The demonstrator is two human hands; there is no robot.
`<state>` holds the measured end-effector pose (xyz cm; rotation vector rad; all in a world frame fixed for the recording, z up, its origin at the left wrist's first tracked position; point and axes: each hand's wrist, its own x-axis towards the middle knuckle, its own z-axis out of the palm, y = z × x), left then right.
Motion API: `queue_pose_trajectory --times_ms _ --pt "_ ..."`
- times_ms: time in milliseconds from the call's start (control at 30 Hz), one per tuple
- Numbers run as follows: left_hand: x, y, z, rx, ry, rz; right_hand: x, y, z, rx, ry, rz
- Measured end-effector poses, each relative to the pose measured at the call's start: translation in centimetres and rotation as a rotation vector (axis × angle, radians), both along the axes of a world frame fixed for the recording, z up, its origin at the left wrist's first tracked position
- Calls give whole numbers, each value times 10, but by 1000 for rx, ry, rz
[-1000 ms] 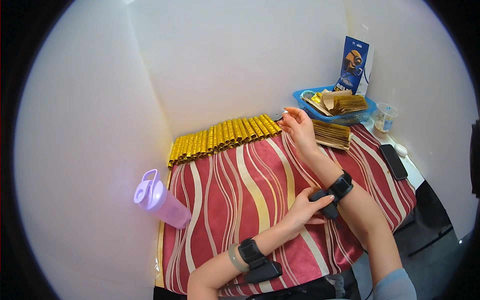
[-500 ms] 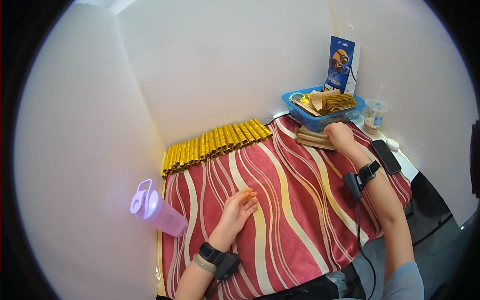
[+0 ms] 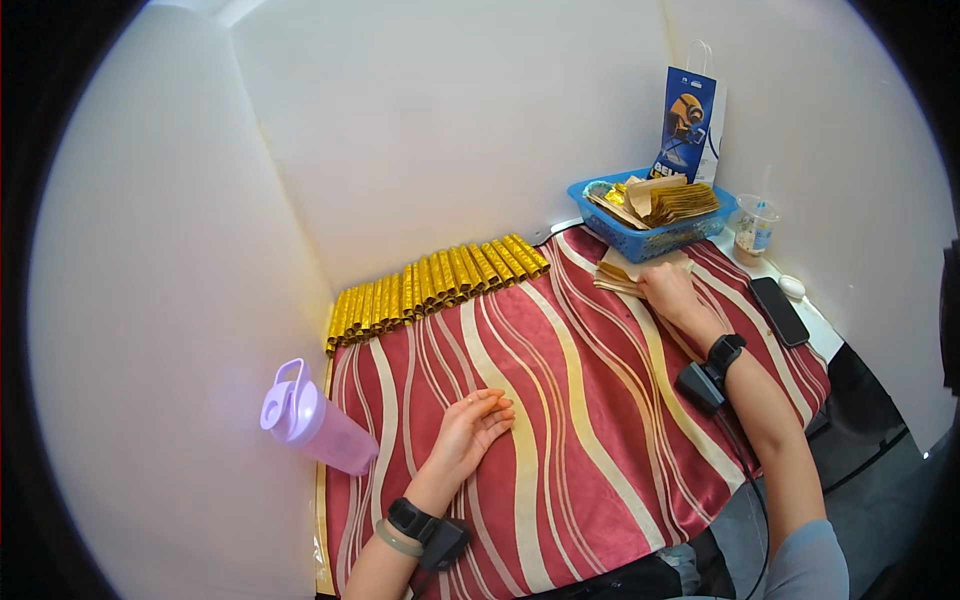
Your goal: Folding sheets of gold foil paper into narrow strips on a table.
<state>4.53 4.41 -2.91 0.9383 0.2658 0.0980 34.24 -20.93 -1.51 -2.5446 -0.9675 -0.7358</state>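
Observation:
My right hand (image 3: 670,292) is closed at the near edge of a small stack of tan paper sheets (image 3: 625,268) on the striped cloth, pinching paper there. How many sheets are between its fingertips is hidden. Lower down and to the left, my left hand (image 3: 476,425) rests on the cloth with its palm turned inward. Its fingers are loosely bent and hold nothing. Many gold paper rolls (image 3: 440,280) lie side by side in a slanting row along the back edge of the table.
Behind the stack stands a blue basket (image 3: 650,240) with more folded gold and tan paper. A blue paper bag (image 3: 687,125), a clear plastic cup (image 3: 754,230), a white case (image 3: 791,287) and a black phone (image 3: 779,311) are at the right. A purple bottle (image 3: 325,425) stands left.
My right hand has shifted left and slightly nearer along the stack, and more of the top sheet's pale face shows. My left hand stays nearly in place.

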Motion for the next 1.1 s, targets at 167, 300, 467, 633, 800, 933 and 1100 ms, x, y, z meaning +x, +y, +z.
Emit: queue_pose_trajectory --times_ms 167,300,467,633,800,933,1100 --pt "2 -11 7 152 15 5 -19 12 1 204 60 61" --pt "-3 -20 7 875 -268 195 -95 57 5 219 369 587" --pt "-9 -12 17 1742 -406 264 -145 73 -9 -20 471 1139" --pt "-26 -1 19 1588 -153 -78 -137 68 -5 -179 612 1191" --pt "-26 -3 19 1790 -198 -46 -126 58 -3 -201 492 1099" --pt "-28 3 9 1605 -190 70 -129 58 1 -91 403 1059" --pt "-28 3 10 1447 -33 147 -133 60 6 -3 442 873"
